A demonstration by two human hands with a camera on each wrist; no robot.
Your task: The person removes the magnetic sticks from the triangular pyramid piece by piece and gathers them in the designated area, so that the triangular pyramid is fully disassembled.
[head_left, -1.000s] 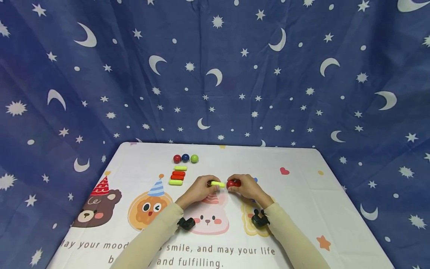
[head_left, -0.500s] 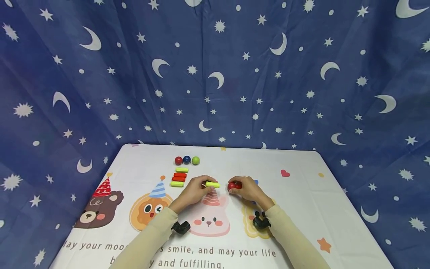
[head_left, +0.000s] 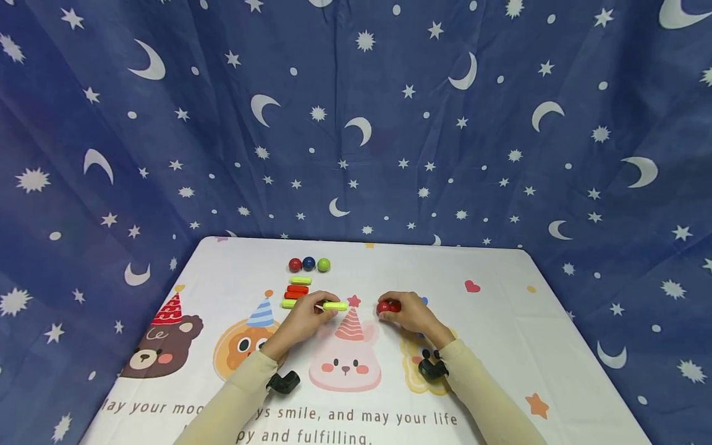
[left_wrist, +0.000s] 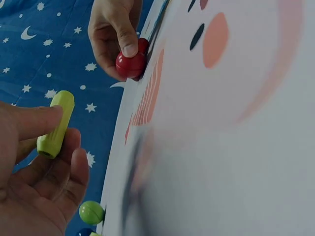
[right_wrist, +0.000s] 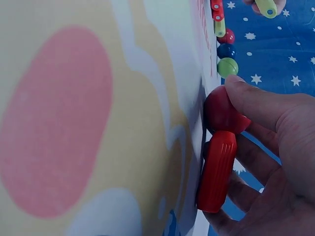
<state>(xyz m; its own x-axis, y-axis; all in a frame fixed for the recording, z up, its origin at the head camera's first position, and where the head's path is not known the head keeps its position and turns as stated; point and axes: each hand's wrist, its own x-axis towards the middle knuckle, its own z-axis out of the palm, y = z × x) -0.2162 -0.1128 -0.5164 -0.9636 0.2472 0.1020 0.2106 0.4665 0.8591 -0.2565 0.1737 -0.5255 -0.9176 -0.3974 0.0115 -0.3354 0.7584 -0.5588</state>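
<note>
A short yellow-green ribbed stick [left_wrist: 56, 124] is pinched by my left hand [head_left: 303, 318], thumb on one side and fingers on the other, above the table. My right hand [head_left: 411, 313] grips a red ball [right_wrist: 223, 109] down at the cloth, thumb over it. Touching that ball is a red ribbed stick [right_wrist: 217, 172], lying along the fingers of the same hand; whether the two are joined I cannot tell. A gap separates the left hand's stick from the red pieces.
Behind the left hand lie a yellow stick [head_left: 301, 280] and red sticks [head_left: 297, 289], with another yellow stick [head_left: 288, 303] partly covered. Farther back, red [head_left: 295, 265], blue [head_left: 308, 264] and green balls [head_left: 324, 265] stand in a row. A starry curtain [head_left: 389, 123] hangs beyond the printed tablecloth [head_left: 500, 346].
My left hand has drawn away to the left with the yellow-green stick, widening the gap to the red pieces. My right hand has stayed nearly in place, still gripping the red ball.
</note>
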